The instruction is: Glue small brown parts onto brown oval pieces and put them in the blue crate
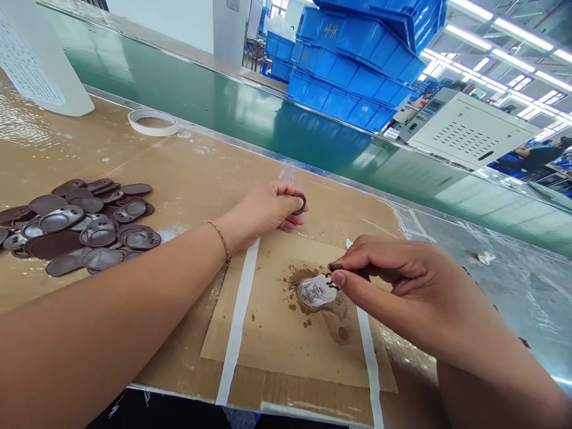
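My left hand is closed on a small dark ring-shaped piece above the back edge of a brown paper sheet. My right hand pinches a small dark piece over the sheet's right part. Just left of those fingertips lies a whitish oval patch, ringed by brown stains and specks. White tape strips hold the sheet on both sides. Dark brown oval pieces lie in a loose pile at the left, some with glossy oval centres.
A tape roll and a white bottle stand at the back left. Beyond the table edge runs a green conveyor belt. Stacked blue crates and a pale machine are behind it. A white scrap lies right.
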### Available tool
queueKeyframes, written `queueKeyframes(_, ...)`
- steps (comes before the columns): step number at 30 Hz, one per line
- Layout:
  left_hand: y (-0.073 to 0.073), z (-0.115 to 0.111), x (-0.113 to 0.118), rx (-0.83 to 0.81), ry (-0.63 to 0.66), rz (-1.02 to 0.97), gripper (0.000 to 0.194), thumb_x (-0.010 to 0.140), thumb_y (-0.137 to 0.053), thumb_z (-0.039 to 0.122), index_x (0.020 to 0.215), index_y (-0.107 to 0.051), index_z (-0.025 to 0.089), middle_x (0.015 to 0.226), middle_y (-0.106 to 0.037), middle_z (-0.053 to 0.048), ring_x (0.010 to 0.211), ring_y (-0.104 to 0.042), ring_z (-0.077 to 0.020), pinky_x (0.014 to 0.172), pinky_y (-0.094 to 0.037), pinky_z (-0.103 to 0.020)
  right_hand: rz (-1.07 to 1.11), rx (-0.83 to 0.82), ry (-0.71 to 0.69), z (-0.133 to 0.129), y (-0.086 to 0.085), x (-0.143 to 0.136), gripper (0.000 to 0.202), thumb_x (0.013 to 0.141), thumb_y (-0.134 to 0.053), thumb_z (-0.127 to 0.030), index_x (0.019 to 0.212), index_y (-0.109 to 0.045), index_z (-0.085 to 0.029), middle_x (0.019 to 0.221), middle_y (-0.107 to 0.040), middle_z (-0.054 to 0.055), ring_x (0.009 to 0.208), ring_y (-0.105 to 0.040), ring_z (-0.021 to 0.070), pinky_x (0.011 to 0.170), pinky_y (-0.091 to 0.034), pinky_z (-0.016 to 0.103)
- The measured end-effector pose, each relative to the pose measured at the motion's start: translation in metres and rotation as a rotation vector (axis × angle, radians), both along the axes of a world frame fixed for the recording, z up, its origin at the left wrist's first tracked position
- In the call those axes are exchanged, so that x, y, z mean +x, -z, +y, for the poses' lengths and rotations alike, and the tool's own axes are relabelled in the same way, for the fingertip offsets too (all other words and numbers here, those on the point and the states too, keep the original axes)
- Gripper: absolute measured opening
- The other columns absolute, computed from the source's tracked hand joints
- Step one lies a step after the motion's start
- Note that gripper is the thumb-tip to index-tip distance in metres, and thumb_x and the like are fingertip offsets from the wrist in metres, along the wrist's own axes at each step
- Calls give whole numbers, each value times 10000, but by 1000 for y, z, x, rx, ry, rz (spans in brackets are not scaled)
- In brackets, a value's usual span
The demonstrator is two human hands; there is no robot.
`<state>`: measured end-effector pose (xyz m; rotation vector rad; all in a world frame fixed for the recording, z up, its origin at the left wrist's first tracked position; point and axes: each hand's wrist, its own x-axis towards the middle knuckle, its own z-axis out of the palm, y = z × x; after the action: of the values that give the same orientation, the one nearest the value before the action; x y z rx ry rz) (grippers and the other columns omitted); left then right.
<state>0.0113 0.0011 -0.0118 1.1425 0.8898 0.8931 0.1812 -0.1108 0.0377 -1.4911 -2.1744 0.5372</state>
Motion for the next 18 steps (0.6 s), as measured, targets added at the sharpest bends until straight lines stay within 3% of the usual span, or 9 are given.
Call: queueKeyframes(18, 0, 1, 0, 7, 1, 8, 61, 864, -594, 125, 893, -648, 116, 952, -713, -93, 654, -648, -119, 640, -538, -266, -39, -34, -11, 0, 1, -1, 133, 806, -656, -209, 684, -703, -230, 593, -614, -46, 514, -541, 88, 477, -387, 234)
